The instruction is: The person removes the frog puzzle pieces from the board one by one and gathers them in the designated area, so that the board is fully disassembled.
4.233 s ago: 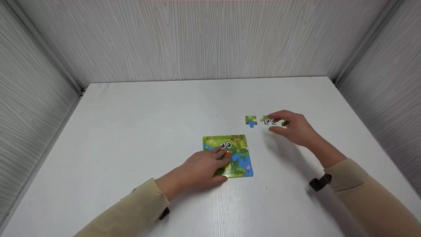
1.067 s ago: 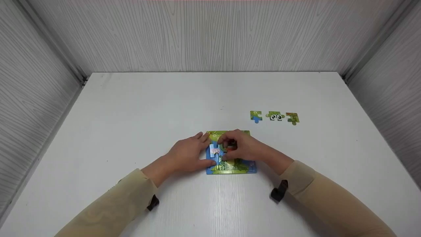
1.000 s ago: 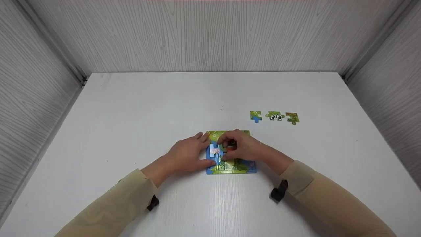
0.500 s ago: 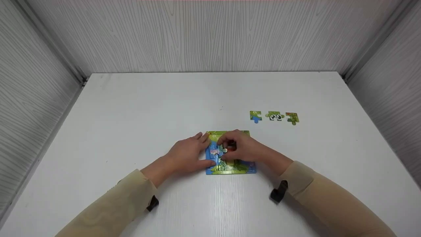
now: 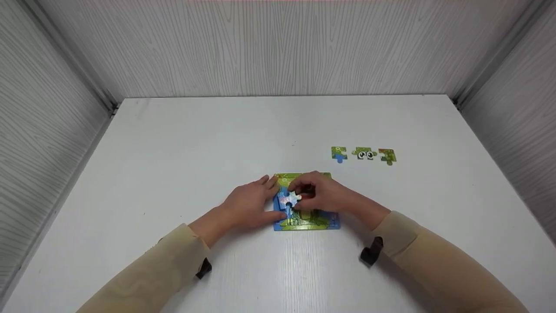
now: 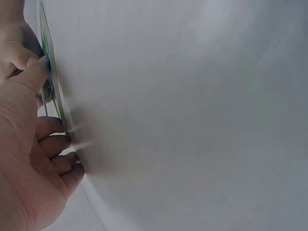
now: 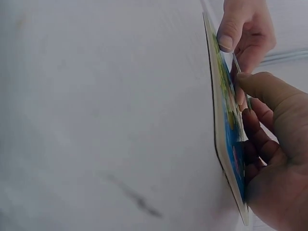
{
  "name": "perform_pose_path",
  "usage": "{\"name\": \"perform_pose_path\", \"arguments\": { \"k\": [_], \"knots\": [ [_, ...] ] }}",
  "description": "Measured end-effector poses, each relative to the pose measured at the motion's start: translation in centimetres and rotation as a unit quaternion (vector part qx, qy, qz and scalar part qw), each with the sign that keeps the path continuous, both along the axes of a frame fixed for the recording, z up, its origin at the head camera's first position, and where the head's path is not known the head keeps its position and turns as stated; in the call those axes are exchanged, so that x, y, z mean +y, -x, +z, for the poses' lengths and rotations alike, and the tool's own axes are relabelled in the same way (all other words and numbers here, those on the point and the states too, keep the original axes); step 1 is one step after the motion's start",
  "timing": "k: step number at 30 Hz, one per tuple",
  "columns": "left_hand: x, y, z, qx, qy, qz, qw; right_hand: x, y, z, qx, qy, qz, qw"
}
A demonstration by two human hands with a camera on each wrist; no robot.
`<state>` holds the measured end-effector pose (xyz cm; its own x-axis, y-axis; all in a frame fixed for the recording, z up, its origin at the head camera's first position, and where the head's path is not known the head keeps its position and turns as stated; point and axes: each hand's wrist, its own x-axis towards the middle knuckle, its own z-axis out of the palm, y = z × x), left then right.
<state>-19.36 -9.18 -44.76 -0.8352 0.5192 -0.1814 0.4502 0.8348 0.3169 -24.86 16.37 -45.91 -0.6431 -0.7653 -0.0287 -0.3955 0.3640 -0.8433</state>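
A square frog puzzle board (image 5: 304, 226) lies on the white table in the head view. My left hand (image 5: 248, 203) rests at its left side, the thumb on the lower left of the board and the fingertips along the upper left edge. My right hand (image 5: 325, 192) is over the board and pinches a light blue puzzle piece (image 5: 286, 200) between thumb and fingers. In the right wrist view the piece (image 7: 237, 65) is seen edge-on, tilted and raised off the board (image 7: 216, 120). The right hand covers the frog's upper part.
Three loose puzzle pieces lie in a row behind and right of the board: a green-and-blue piece (image 5: 339, 153), a piece with the frog's eyes (image 5: 364, 154) and a green-and-red piece (image 5: 387, 155). Pale panels (image 5: 278, 48) wall the table at back and sides.
Earlier my right hand was among the loose pieces while my left lay across the board. Now the right pinches a piece over the board, its tilt shifting slightly in the last second.
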Motion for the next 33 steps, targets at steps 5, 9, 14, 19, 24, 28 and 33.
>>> {"name": "perform_pose_path", "arguments": {
  "k": [5, 9, 14, 19, 24, 28, 33],
  "knots": [
    [0.0, 0.1, 0.0, -0.001, -0.001, 0.002, 1.0000, 0.6, -0.1, 0.9, 0.045, -0.017, -0.013, 0.9988],
    [-0.1, 0.1, -0.1, 0.010, 0.002, -0.002, 0.9999, 1.4, -0.2, 1.7, 0.072, -0.029, -0.039, 0.9962],
    [-0.2, 0.0, -0.1, 0.007, 0.002, 0.002, 1.0000, 3.0, 0.0, 2.6, 0.070, -0.046, -0.081, 0.9932],
    [-0.3, -0.1, 0.0, -0.001, 0.003, 0.012, 0.9999, 5.1, 0.7, 3.0, 0.073, -0.050, -0.116, 0.9893],
    [-0.3, -0.1, 0.1, -0.003, 0.006, 0.014, 0.9999, 7.2, 1.6, 3.1, 0.079, -0.053, -0.139, 0.9857],
    [-0.3, 0.0, 0.1, -0.002, 0.006, 0.013, 0.9999, 8.7, 2.0, 3.2, 0.068, -0.053, -0.161, 0.9831],
    [-0.3, -0.1, 0.1, -0.005, 0.004, 0.010, 0.9999, 10.4, 2.5, 2.7, 0.059, -0.058, -0.185, 0.9793]
  ]
}}
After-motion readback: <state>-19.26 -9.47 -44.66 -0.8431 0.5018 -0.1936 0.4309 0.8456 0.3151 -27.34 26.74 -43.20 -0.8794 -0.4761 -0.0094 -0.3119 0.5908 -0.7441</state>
